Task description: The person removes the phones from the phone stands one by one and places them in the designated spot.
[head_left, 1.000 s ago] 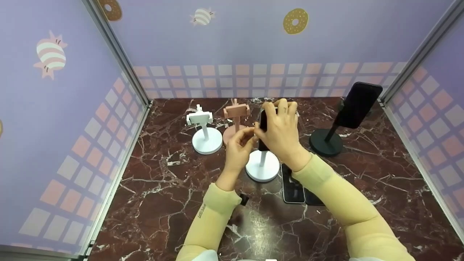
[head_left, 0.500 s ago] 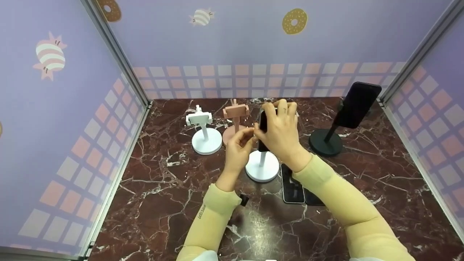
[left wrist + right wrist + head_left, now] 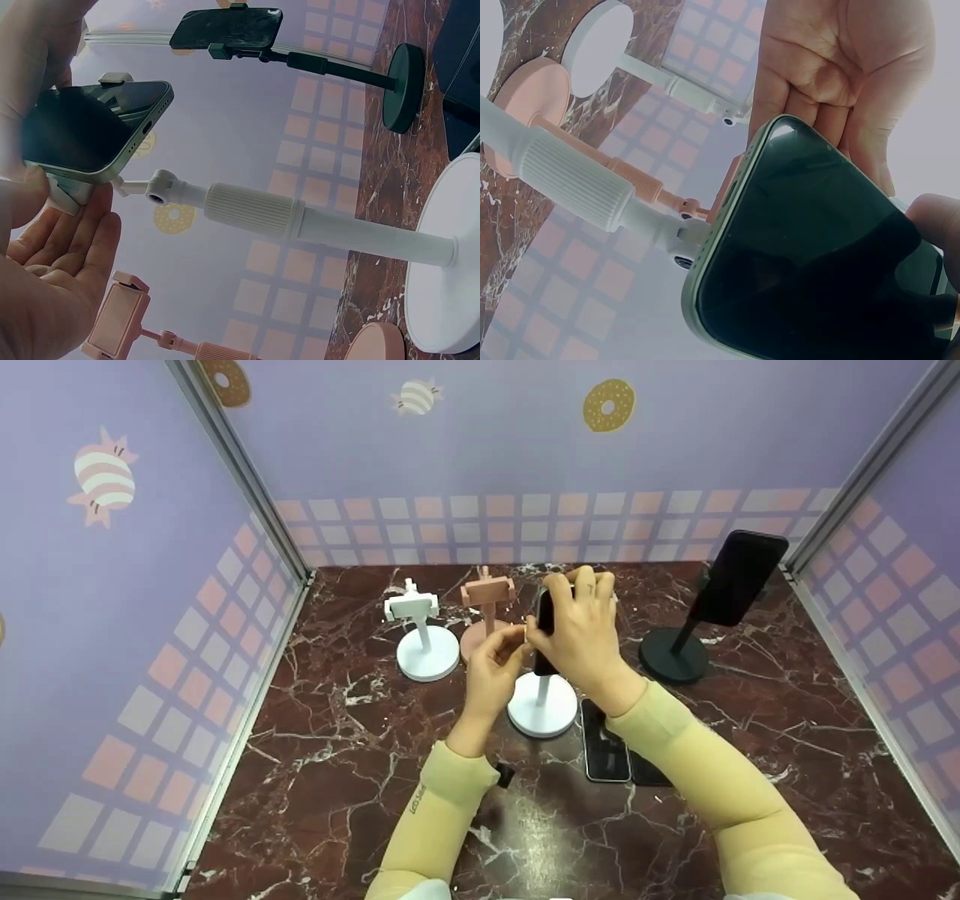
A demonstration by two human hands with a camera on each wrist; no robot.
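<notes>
So the phone (image 3: 545, 660) is up top on the nearer white stand (image 3: 542, 711). Right hand (image 3: 585, 643) has a curled grip round the phone; left hand (image 3: 489, 681) has the clamp (image 3: 66, 196) pinched, fingers nearly together. Pink stand (image 3: 487, 592) sits behind-left of that white one.

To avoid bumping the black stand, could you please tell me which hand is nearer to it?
Right. The right hand grips the phone, to the left of the black stand; the left hand is farther left.
</notes>
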